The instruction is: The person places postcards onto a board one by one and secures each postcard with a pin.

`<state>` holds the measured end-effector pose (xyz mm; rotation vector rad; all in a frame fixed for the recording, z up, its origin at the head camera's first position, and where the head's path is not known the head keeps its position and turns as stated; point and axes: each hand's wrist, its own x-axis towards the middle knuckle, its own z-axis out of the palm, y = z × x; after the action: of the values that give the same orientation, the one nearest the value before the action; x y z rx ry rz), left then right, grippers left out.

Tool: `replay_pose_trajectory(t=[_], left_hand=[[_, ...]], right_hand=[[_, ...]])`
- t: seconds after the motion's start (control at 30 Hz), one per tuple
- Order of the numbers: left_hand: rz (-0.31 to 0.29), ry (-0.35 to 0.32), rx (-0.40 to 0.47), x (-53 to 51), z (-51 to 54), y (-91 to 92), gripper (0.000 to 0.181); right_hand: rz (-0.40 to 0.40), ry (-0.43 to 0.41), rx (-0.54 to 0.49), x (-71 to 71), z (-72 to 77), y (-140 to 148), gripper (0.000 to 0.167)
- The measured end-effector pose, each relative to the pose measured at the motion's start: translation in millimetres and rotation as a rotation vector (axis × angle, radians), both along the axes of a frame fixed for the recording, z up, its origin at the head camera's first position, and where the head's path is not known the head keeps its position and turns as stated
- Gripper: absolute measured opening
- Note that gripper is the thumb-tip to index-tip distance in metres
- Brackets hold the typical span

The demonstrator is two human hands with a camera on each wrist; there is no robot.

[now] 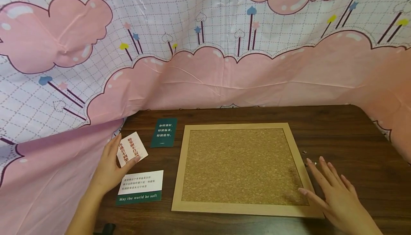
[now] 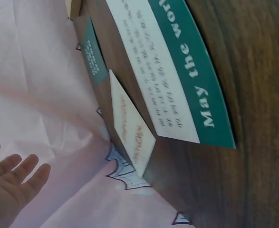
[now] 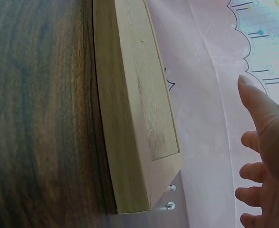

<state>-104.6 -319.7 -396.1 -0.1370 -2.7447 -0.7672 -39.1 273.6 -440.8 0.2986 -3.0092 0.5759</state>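
Note:
My left hand (image 1: 109, 172) hovers over a small white card (image 1: 136, 147) with red characters, its fingers spread and the thumb apart from them. The left wrist view shows this hand (image 2: 11, 190) clear of the card (image 2: 132, 130). Nearer me lies a white-and-green card (image 1: 139, 188) reading "May the world be soft"; a dark green card (image 1: 164, 132) lies farther back. A wood-framed cork board (image 1: 237, 167) lies flat in the middle. Above its right edge, my right hand (image 1: 338, 197) is held with loose fingers and nothing in them. Small clear push pins (image 3: 170, 205) lie beside the board, near the fingertips.
The dark wooden table (image 1: 346, 138) ends at a pink and white patterned curtain (image 1: 224, 81) behind and at the sides. A small black object (image 1: 108, 228) shows at the front left edge.

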Motion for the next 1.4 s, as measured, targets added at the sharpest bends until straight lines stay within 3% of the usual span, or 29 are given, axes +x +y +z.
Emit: replay_pose_trajectory(t=[0.17, 0.33, 0.57, 0.7, 0.9, 1.13, 1.4], left_hand=[[0.065, -0.035, 0.02, -5.2, -5.9, -8.6, 0.098], [0.121, -0.082, 0.026, -10.7, -14.2, -16.9, 0.098], [0.226, -0.202, 0.078, -16.3, -23.7, -28.5, 0.098], [0.267, -0.228, 0.088, -17.4, -28.6, -31.2, 0.096], [0.299, -0.246, 0.082, -19.1, -37.6, -35.6, 0.091], [0.343, -0.321, 0.079, -22.0, -50.5, -40.5, 0.091], [0.332, -0.371, 0.089, -29.3, -58.4, -42.0, 0.09]], right_hand=[[0.017, 0.0, -0.006, 1.0, -5.2, -0.1, 0.088], [0.045, -0.026, -0.089, -0.7, -6.7, -0.3, 0.092], [0.058, -0.04, -0.13, -0.8, -11.7, -2.5, 0.095], [0.051, -0.041, -0.143, -0.1, -14.7, -3.7, 0.096], [0.067, -0.033, -0.148, -0.5, -18.7, -4.0, 0.094], [0.058, -0.076, -0.15, -0.7, -25.3, -3.8, 0.095], [0.047, -0.128, -0.141, 0.0, -30.5, -1.8, 0.099]])
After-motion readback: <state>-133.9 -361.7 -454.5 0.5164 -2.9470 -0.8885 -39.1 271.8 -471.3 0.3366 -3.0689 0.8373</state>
